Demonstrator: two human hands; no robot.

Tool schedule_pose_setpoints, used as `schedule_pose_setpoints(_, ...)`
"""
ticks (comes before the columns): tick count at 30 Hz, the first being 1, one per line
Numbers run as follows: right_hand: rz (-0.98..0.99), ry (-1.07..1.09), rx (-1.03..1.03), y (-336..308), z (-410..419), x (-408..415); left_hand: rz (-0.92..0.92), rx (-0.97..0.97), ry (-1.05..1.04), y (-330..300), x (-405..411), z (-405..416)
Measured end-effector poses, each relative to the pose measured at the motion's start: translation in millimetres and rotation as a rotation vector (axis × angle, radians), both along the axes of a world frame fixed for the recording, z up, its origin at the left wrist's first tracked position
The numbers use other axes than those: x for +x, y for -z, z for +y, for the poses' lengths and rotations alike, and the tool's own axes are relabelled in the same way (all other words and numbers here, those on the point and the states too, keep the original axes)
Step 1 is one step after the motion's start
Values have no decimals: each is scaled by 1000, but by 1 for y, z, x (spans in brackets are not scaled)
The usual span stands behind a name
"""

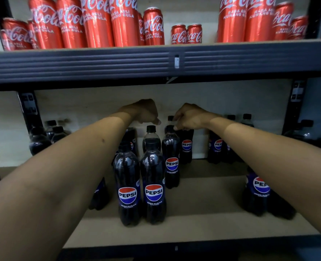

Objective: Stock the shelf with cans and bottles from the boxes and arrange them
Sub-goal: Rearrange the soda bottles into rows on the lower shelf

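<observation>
Arranging: Pepsi bottles (172,157) on lower shelf (203,219), cans (99,21) above.
Left hand (143,112): curled, grip unclear, cap hidden.
Right hand (189,117): pinched a rear bottle cap (170,127).
Risk: forearms could topple front bottles (140,185), standing close.

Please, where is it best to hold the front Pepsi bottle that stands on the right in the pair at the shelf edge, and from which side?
Probably the front Pepsi bottle is best gripped at its narrow neck under the black cap, coming from above and the front. It stands upright, its left side touches another Pepsi bottle, and more bottles stand behind it.
</observation>
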State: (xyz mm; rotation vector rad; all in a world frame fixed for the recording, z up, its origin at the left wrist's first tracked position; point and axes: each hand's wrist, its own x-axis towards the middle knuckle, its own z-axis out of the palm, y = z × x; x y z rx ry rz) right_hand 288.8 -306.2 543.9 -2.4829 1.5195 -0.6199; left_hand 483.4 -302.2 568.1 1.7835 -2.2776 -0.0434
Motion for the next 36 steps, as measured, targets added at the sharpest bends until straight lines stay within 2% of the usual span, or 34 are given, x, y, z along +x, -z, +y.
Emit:
schedule_pose_setpoints(5,92,113,-131,-18,51,-48,81,-170,113,-14,-43,37)
schedule_pose_setpoints(9,92,220,-264,-18,100,-103,114,-180,209,0,-91,71)
schedule_pose_setpoints(14,-108,331,-480,19,162,-177,315,-48,297,68,-149,96)
schedule_pose_setpoints(17,-320,448,-576,63,181,-213,511,72,289,120,-179,105)
schedule_pose_setpoints(19,-538,513,-540,100,181,-234,627,157,233,156,-196,107)
schedule_pose_setpoints(21,-701,565,-406,140,173,-252,733,241,177,188,-210,104)
schedule_pose_setpoints(24,-781,497,-24,189,161,-260,902,348,186,226,-229,95)
schedule_pose_setpoints(26,-801,402,108,215,153,-259,935,354,206,241,-239,94)
schedule_pose_setpoints(31,-834,395,49,242,137,-254,985,274,220,257,-246,93)
schedule_pose_setpoints(36,-790,355,56,241,132,-244,910,210,138,264,-235,90)
